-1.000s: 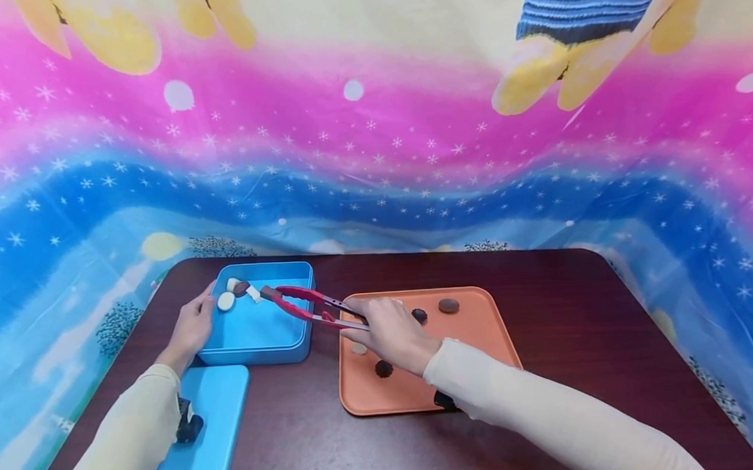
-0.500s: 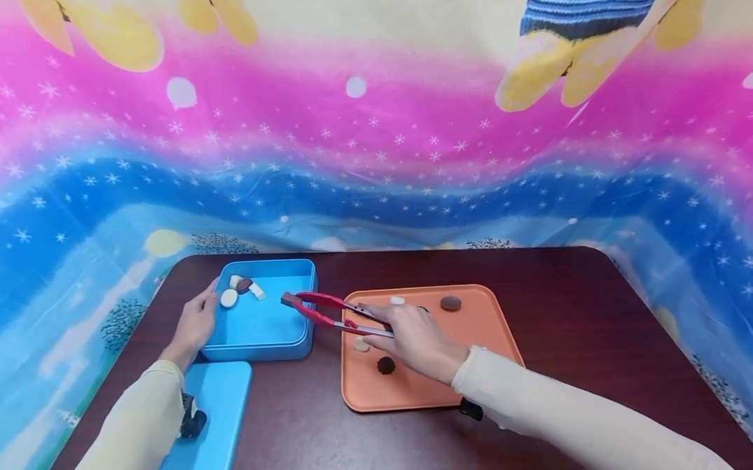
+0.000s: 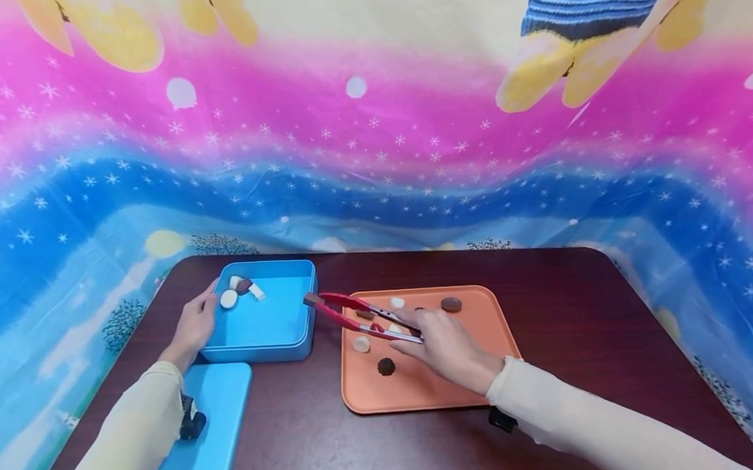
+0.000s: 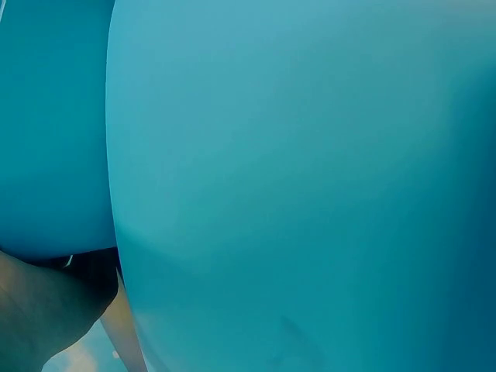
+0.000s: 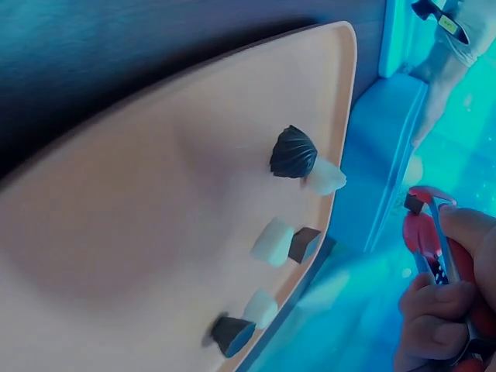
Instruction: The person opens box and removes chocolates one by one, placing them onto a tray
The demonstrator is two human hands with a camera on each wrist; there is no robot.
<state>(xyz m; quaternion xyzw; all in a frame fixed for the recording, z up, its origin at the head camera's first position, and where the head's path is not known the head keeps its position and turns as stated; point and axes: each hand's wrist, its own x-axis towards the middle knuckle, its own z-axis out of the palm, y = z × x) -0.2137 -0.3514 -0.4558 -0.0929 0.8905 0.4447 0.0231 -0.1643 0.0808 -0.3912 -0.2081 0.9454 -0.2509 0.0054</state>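
Note:
My right hand grips red-handled tongs, whose tips pinch a small square brown chocolate. This chocolate also shows between the tips in the right wrist view. The tips overlap the right rim of the blue box in the head view. Against the left wall of that box rests my left hand, its fingertips partly hidden. Inside lie white pieces and a brown one, bunched at the back left.
An orange tray at the right bears several pieces, among them a dark ridged one, an oval brown one and white ones. A blue lid lies in front of the box, under my left forearm.
My right hand has moved right with the tongs, carrying the brown chocolate from over the box to its right rim. More tray pieces show. My left hand stays at the box.

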